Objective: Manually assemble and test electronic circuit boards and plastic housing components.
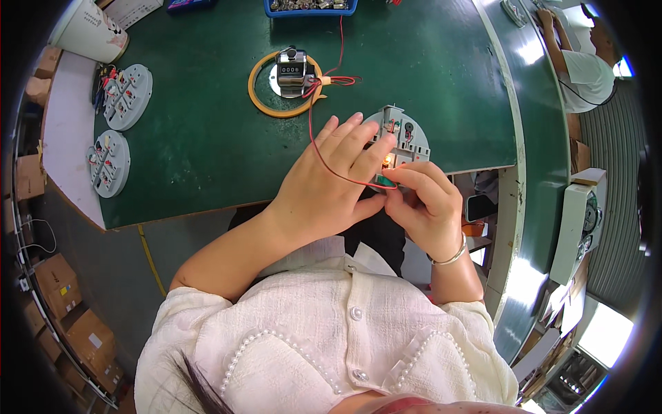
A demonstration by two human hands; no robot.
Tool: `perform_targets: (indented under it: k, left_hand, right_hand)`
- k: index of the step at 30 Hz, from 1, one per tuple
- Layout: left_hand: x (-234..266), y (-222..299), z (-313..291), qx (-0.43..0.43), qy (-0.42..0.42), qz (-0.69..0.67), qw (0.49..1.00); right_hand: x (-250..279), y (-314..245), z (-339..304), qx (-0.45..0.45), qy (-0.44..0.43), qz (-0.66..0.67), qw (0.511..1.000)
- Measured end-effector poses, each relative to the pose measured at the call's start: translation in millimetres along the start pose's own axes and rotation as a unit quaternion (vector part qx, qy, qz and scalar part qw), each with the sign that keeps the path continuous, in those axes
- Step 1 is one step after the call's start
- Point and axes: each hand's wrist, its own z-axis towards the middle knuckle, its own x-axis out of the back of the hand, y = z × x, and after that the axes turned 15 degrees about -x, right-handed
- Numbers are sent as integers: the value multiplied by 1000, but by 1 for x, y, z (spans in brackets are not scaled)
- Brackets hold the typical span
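Note:
A round grey plastic board with small electrical parts sits at the table's front edge. On it a small bulb glows orange. My left hand steadies the board from the left, fingers stretched over its near side and thumb toward the lower rim; the hand hides much of the board. With thumb and index finger closed, my right hand pinches the end of a red wire against the board's lower part, by a green piece. The fingertips hide the exact contact. The wire passes over the back of my left hand.
Farther back stands a metal tally counter inside a yellow ring. Two more grey boards lie at the left. A blue bin of metal parts is at the far edge. Another person is at the right.

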Motion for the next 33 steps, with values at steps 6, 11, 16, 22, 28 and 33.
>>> perform_targets:
  k: [6, 11, 16, 22, 28, 33]
  left_hand:
    - [0, 2, 2, -6, -13, 17, 1000]
    - [-1, 4, 2, 7, -8, 22, 1000]
    - [2, 3, 4, -1, -16, 25, 1000]
    - [0, 4, 4, -5, -22, 36, 999]
    - [1, 4, 4, 4, -15, 31, 999]
    - [0, 4, 5, 6, -18, 31, 999]
  right_hand:
    - [17, 6, -8, -38, 25, 14, 999]
    - [16, 7, -11, -28, 23, 0, 999]
    - [29, 16, 6, -52, 107, 22, 993]
    - [32, 33, 22, -60, 85, 7, 995]
    - [37, 22, 23, -61, 47, -36, 996]
    - [37, 29, 18, -53, 78, 32, 995]
